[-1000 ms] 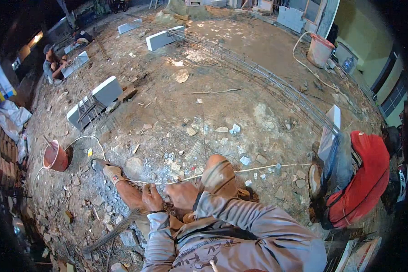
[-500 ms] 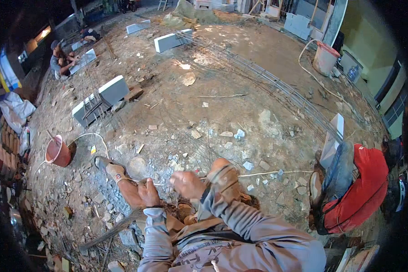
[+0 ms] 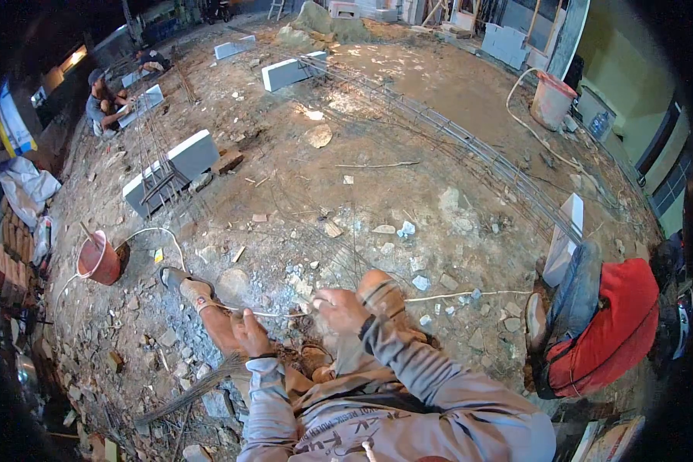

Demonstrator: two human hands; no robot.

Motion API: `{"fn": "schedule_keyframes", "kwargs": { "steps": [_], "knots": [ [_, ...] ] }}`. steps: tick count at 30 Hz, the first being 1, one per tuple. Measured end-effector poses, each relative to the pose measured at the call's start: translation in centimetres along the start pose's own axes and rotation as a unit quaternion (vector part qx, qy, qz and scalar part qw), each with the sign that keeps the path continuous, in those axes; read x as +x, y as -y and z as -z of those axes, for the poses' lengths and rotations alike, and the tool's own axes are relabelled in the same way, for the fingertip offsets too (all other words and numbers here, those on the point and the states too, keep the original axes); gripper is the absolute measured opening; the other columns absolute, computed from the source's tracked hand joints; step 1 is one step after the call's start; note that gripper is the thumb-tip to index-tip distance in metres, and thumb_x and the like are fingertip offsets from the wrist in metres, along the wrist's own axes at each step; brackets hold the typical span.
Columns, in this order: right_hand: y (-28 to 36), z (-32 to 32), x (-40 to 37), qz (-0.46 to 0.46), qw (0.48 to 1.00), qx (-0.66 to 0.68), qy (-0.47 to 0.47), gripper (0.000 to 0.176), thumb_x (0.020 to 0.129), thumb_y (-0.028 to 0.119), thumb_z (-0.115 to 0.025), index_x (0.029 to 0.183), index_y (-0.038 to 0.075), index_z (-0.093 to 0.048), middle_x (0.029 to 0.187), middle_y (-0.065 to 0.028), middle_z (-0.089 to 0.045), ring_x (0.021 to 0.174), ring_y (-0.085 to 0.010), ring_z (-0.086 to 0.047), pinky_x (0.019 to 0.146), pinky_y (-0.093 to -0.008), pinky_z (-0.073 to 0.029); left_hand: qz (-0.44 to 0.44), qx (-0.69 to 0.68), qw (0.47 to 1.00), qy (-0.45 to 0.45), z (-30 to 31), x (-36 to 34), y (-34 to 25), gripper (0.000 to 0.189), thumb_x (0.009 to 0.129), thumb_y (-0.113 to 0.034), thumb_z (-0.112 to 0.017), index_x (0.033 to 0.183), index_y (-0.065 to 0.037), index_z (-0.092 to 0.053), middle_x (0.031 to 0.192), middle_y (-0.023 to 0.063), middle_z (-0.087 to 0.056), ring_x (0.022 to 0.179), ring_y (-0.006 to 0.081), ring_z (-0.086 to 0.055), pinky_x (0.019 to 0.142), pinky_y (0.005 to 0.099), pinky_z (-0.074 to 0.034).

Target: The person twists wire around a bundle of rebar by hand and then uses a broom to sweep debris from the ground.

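Both my hands are raised over my lap. My left hand (image 3: 252, 333) is closed above my bent leg, its thumb upward; anything in it is too small to make out. Beyond my knee's inner side, my right hand (image 3: 342, 309) has its fingers curled together, and what they hold, if anything, cannot be made out. A thin pale cable (image 3: 485, 292) runs along the ground and passes behind both hands. Beside my left forearm lies a bundle of thin wires (image 3: 196, 391). Rubble covers the ground around my feet.
A person in red (image 3: 612, 331) is close on the right, by a pale block (image 3: 566, 239). Long steel bars (image 3: 454, 131) stretch across the right. A red bucket (image 3: 98, 258) stands left; another bucket (image 3: 553, 102) is back right. Another person (image 3: 104, 104) crouches far left.
My right hand has moved to the right, away from my left hand. My left hand has shifted slightly down and left.
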State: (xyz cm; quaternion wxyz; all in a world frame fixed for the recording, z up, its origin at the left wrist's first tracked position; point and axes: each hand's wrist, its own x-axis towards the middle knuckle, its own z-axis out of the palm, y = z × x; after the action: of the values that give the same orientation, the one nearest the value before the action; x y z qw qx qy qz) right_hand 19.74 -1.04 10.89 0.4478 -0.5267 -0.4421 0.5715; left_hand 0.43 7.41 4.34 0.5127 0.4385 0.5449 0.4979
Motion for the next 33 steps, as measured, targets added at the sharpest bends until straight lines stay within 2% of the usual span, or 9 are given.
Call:
{"fn": "schedule_keyframes", "kwargs": {
  "steps": [2,7,9,13,15,20,26,29,33],
  "knots": [
    [-6.8,0.3,1.9,0.007,0.875,-0.480,-0.066,0.026,0.089,0.028,-0.049,0.087,0.003,-0.055,0.063,-0.0072,-0.052,0.060,-0.0211,-0.055,0.056,-0.0375,-0.046,-0.106,0.000,0.994,-0.024,1.0,1.4,0.1,0.020,0.090,-0.020,-0.048,0.092,0.000,-0.050,0.066,0.0027,-0.045,0.059,0.0084,-0.040,0.053,0.0251,-0.033],
    [-1.2,-3.7,-3.3,0.193,0.886,-0.221,0.359,0.026,0.088,0.030,-0.051,0.086,0.004,-0.055,0.064,-0.0069,-0.053,0.062,-0.0209,-0.056,0.058,-0.0368,-0.046,-0.247,0.040,0.966,-0.066,2.9,3.1,4.5,0.019,0.090,-0.019,-0.047,0.084,-0.001,-0.050,0.060,0.0025,-0.047,0.051,0.0111,-0.039,0.046,0.0264,-0.031],
    [6.1,-2.7,-4.5,-0.110,0.951,-0.055,0.284,0.023,0.090,0.027,-0.048,0.087,0.005,-0.055,0.062,-0.0024,-0.052,0.053,-0.0124,-0.051,0.049,-0.0277,-0.043,-0.175,0.038,0.982,-0.065,2.6,1.5,1.0,0.020,0.090,-0.019,-0.046,0.083,-0.002,-0.050,0.058,0.0021,-0.046,0.048,0.0117,-0.038,0.044,0.0267,-0.030],
    [1.6,0.4,-1.6,-0.007,0.999,-0.036,-0.038,0.020,0.089,0.022,-0.048,0.083,0.004,-0.055,0.058,-0.0034,-0.054,0.049,-0.0138,-0.052,0.045,-0.0296,-0.042,-0.094,-0.019,0.994,-0.059,2.2,2.2,-1.5,0.016,0.088,-0.019,-0.050,0.081,-0.004,-0.053,0.062,0.0000,-0.047,0.048,0.0098,-0.038,0.046,0.0257,-0.031],
    [-3.8,0.7,-1.1,0.013,0.850,-0.525,0.052,0.021,0.089,0.021,-0.048,0.087,0.002,-0.056,0.058,-0.0047,-0.053,0.052,-0.0195,-0.053,0.047,-0.0368,-0.043,-0.160,0.041,0.985,-0.057,2.5,3.1,-1.5,0.013,0.089,-0.016,-0.047,0.086,-0.004,-0.048,0.060,0.0005,-0.042,0.046,0.0115,-0.036,0.045,0.0249,-0.031],
    [0.8,-3.7,-4.9,0.249,0.910,-0.097,0.317,0.025,0.089,0.028,-0.051,0.089,0.003,-0.055,0.060,-0.0058,-0.053,0.056,-0.0226,-0.056,0.048,-0.0401,-0.043,-0.212,0.149,0.964,-0.054,1.5,2.0,-3.5,0.013,0.089,-0.015,-0.046,0.087,-0.002,-0.047,0.060,0.0012,-0.043,0.049,0.0114,-0.039,0.046,0.0246,-0.031],
    [1.2,3.0,-2.3,0.051,0.954,-0.296,-0.024,0.023,0.088,0.025,-0.051,0.095,0.004,-0.055,0.063,-0.0035,-0.054,0.058,-0.0161,-0.055,0.051,-0.0320,-0.046,-0.241,0.156,0.955,-0.078,2.3,3.7,-2.5,0.015,0.090,-0.016,-0.047,0.089,-0.001,-0.049,0.064,0.0008,-0.044,0.055,0.0098,-0.041,0.051,0.0245,-0.034],
    [-2.6,1.5,-2.3,0.022,0.828,-0.514,0.223,0.017,0.079,0.012,-0.049,0.092,0.001,-0.055,0.066,-0.0100,-0.058,0.058,-0.0224,-0.059,0.052,-0.0323,-0.049,-0.277,0.147,0.948,-0.063,3.7,6.0,-1.0,0.017,0.091,-0.016,-0.048,0.094,0.000,-0.050,0.071,-0.0006,-0.047,0.065,0.0061,-0.042,0.058,0.0216,-0.034],
    [3.1,-1.1,-5.4,0.063,0.923,-0.107,0.365,0.020,0.088,0.019,-0.046,0.090,0.003,-0.056,0.070,-0.0079,-0.061,0.059,-0.0180,-0.060,0.052,-0.0300,-0.049,-0.141,0.001,0.989,-0.043,2.3,2.8,-6.3,0.018,0.091,-0.018,-0.049,0.096,0.000,-0.051,0.063,-0.0023,-0.046,0.056,0.0049,-0.041,0.051,0.0205,-0.033]
  ]
}}
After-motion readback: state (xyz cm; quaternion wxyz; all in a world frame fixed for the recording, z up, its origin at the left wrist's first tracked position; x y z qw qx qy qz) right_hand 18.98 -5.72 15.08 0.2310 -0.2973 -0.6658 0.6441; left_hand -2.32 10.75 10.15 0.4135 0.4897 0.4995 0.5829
